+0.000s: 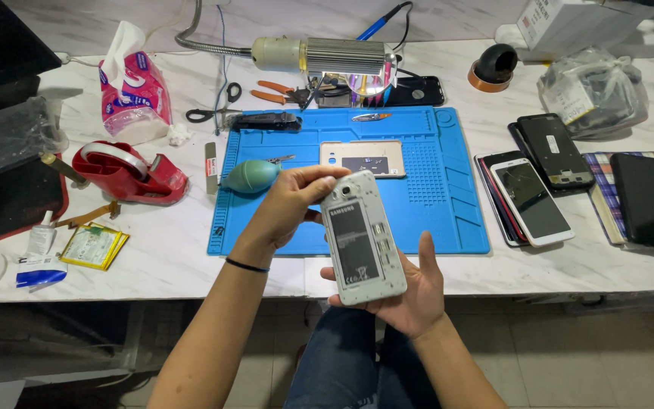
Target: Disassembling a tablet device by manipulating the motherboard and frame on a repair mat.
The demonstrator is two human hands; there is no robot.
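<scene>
We cradle the opened phone [362,241] in our right hand [410,291] — left hand [288,203] fingers pinching its far corner — near the blue mat [448,189].

Bare forearms, black band on left wrist [247,265], blue jeans [342,356].

— What sits on the bench [153,257]?
— A blue work mat [448,204] with a gold back cover [362,157] and a teal dust blower [251,176]. A red tape dispenser [126,171] stands left, by a pink tissue pack [132,92].
— And right?
— Several phones [531,198] lying flat.
</scene>
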